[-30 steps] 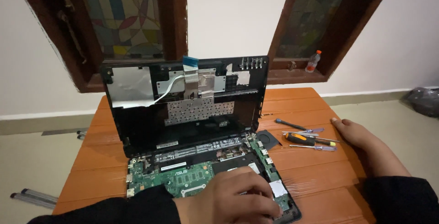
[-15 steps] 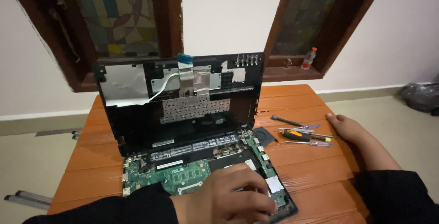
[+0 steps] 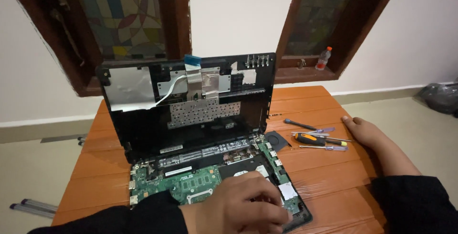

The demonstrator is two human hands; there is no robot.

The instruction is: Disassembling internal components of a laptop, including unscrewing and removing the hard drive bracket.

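The left hand (image 3: pixel 245 205) lies loosely curled, holding nothing, on the opened laptop (image 3: pixel 200 143), over its green board (image 3: pixel 186 184). Right of the laptop lie screwdrivers (image 3: pixel 315 138); just beyond them the right hand (image 3: pixel 365 131) rests flat and empty on the worktop (image 3: pixel 329 181).

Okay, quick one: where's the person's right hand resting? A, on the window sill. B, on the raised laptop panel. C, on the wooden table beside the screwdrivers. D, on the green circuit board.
C: the right hand lies flat on the table next to the screwdrivers, while the left hand is on the circuit board.
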